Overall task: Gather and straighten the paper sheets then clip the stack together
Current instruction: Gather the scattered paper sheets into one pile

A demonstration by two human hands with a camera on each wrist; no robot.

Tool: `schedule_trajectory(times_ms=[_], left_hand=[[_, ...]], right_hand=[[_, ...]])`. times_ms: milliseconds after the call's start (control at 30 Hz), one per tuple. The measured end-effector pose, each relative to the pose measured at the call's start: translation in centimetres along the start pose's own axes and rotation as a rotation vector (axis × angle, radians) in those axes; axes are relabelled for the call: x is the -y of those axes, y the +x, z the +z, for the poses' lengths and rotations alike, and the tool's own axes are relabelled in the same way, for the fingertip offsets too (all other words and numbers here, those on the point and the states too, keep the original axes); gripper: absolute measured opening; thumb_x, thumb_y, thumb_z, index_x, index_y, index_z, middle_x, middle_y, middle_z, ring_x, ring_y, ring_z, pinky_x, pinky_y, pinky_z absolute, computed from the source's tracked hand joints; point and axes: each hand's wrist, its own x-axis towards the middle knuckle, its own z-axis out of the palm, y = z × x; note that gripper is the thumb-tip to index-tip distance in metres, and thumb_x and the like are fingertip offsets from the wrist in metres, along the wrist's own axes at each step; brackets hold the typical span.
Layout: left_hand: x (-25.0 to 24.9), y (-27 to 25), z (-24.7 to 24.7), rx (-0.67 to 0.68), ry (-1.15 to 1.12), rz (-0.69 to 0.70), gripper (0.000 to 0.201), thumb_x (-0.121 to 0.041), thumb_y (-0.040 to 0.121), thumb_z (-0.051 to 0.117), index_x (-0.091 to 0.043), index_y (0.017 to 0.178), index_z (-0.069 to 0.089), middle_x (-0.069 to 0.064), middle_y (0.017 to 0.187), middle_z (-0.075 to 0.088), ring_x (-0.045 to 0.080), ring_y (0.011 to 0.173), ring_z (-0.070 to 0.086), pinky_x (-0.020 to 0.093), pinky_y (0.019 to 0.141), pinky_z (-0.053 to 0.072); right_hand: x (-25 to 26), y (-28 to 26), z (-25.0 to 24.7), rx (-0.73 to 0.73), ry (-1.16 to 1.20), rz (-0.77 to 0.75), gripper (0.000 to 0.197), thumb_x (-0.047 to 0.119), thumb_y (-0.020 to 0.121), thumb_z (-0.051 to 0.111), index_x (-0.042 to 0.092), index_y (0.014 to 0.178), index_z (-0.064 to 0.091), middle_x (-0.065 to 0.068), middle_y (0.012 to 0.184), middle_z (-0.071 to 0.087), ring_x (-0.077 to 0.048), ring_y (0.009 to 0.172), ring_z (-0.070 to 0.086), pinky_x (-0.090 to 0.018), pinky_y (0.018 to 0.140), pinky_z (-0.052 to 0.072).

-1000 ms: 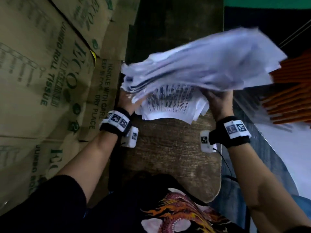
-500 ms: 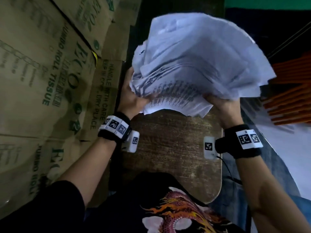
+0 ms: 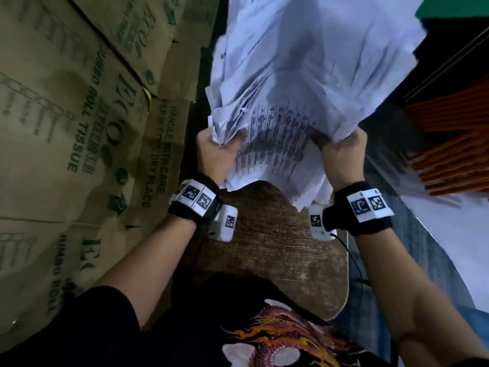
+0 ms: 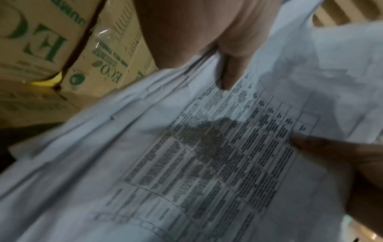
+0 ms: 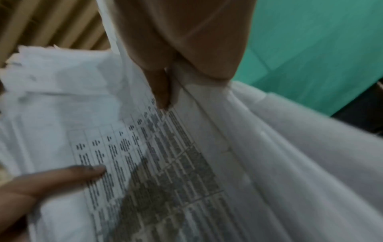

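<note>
A thick, uneven stack of white paper sheets [image 3: 304, 83] stands nearly upright above the wooden desk [image 3: 270, 255], its edges ragged and fanned. The sheet facing me carries a printed table [image 4: 217, 155]. My left hand [image 3: 215, 154] grips the stack's lower left edge, thumb [image 4: 232, 72] lying on the printed sheet. My right hand [image 3: 341, 152] grips the lower right edge, with its thumb [image 5: 159, 88] on the same sheet [image 5: 145, 163]. The fingers behind the stack are hidden. No clip shows in any view.
Brown cardboard boxes [image 3: 79, 128] with green print are stacked close along the left of the desk. Orange rods [image 3: 449, 144] lie at the right, above a pale surface [image 3: 455, 247]. A green wall [image 5: 311, 49] is behind the stack.
Both hands have swung the stack from lying nearly flat to standing almost upright, and lifted it higher above the desk. The grip on both lower edges has stayed.
</note>
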Motion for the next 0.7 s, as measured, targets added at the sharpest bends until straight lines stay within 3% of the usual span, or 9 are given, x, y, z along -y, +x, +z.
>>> schedule_trajectory(times_ms=[67, 100, 200, 267, 367, 433, 500, 600, 700], left_hand=[[-0.7, -0.9, -0.1, 0.048, -0.010, 0.057, 0.054, 0.010, 0.077, 0.070, -0.043, 0.088, 0.070, -0.040, 0.075, 0.065, -0.020, 0.077, 0.060, 0.002, 0.071, 0.045], [-0.3, -1.0, -0.2, 0.069, -0.024, 0.053, 0.054, 0.010, 0.077, 0.070, -0.039, 0.099, 0.066, -0.035, 0.081, 0.067, -0.020, 0.082, 0.060, 0.002, 0.073, 0.045], [1.5, -1.4, -1.2, 0.081, -0.023, 0.083, 0.067, 0.011, 0.067, 0.077, 0.012, 0.127, 0.046, 0.007, 0.113, 0.065, -0.010, 0.096, 0.063, 0.010, 0.081, 0.050], [2.4, -1.7, -1.4, 0.159, 0.067, 0.030, 0.067, 0.015, 0.065, 0.076, 0.025, 0.121, 0.040, 0.010, 0.106, 0.061, -0.013, 0.090, 0.063, 0.007, 0.074, 0.050], [3.5, -1.2, -1.9, 0.201, 0.107, -0.036, 0.073, 0.004, 0.064, 0.082, 0.019, 0.124, 0.043, 0.014, 0.117, 0.063, -0.004, 0.102, 0.064, 0.014, 0.082, 0.054], [4.8, -0.5, -2.0, 0.162, 0.122, -0.092, 0.091, -0.021, 0.058, 0.091, 0.012, 0.129, 0.043, 0.020, 0.126, 0.058, 0.012, 0.112, 0.063, 0.032, 0.093, 0.055], [4.9, -0.9, -1.3, 0.169, 0.151, -0.197, 0.098, -0.040, 0.055, 0.091, 0.007, 0.128, 0.047, 0.017, 0.127, 0.059, 0.016, 0.112, 0.062, 0.041, 0.098, 0.051], [2.7, -2.8, 1.3, -0.012, 0.072, -0.108, 0.040, -0.005, 0.075, 0.078, -0.005, 0.110, 0.059, -0.009, 0.100, 0.069, -0.013, 0.085, 0.062, 0.008, 0.079, 0.049], [0.9, -3.7, 3.3, -0.168, 0.059, 0.079, 0.014, 0.007, 0.081, 0.066, 0.001, 0.094, 0.066, -0.016, 0.080, 0.068, -0.017, 0.070, 0.061, 0.005, 0.067, 0.046]], right_hand=[[0.7, -0.8, -0.8, -0.040, 0.013, -0.052, 0.016, -0.004, 0.077, 0.071, 0.008, 0.087, 0.064, 0.029, 0.068, 0.067, 0.013, 0.069, 0.060, -0.011, 0.064, 0.049], [0.8, -1.3, -1.4, -0.033, 0.044, -0.060, 0.019, -0.004, 0.077, 0.070, 0.009, 0.090, 0.065, 0.025, 0.072, 0.069, 0.008, 0.074, 0.062, -0.015, 0.067, 0.051], [-0.9, -2.7, -3.6, 0.088, 0.082, -0.006, 0.032, -0.010, 0.076, 0.068, 0.017, 0.093, 0.065, 0.019, 0.081, 0.072, -0.001, 0.081, 0.065, -0.020, 0.072, 0.052], [-2.3, -3.0, -4.7, 0.152, 0.003, 0.024, 0.037, -0.013, 0.077, 0.066, 0.022, 0.087, 0.064, 0.022, 0.080, 0.071, 0.002, 0.080, 0.065, -0.018, 0.072, 0.052], [-3.7, -2.5, -6.1, 0.163, -0.002, 0.035, 0.043, -0.012, 0.075, 0.068, 0.030, 0.086, 0.070, 0.017, 0.090, 0.073, -0.010, 0.090, 0.068, -0.032, 0.082, 0.055], [-4.4, -2.1, -6.8, 0.184, 0.057, 0.087, 0.050, -0.015, 0.074, 0.067, 0.033, 0.087, 0.074, 0.018, 0.089, 0.074, -0.006, 0.089, 0.069, -0.025, 0.080, 0.055], [-4.6, -1.9, -6.3, 0.212, 0.031, 0.103, 0.052, -0.017, 0.077, 0.064, 0.034, 0.083, 0.073, 0.022, 0.087, 0.072, 0.008, 0.085, 0.066, -0.014, 0.078, 0.052], [-4.3, -1.4, -4.4, 0.185, 0.020, 0.062, 0.034, -0.012, 0.081, 0.061, 0.021, 0.088, 0.064, 0.017, 0.085, 0.069, 0.013, 0.075, 0.061, -0.016, 0.076, 0.051], [-2.5, -0.9, -3.0, 0.120, 0.109, 0.044, 0.034, -0.012, 0.080, 0.056, 0.020, 0.071, 0.058, 0.023, 0.060, 0.064, 0.009, 0.063, 0.056, -0.016, 0.063, 0.048]])
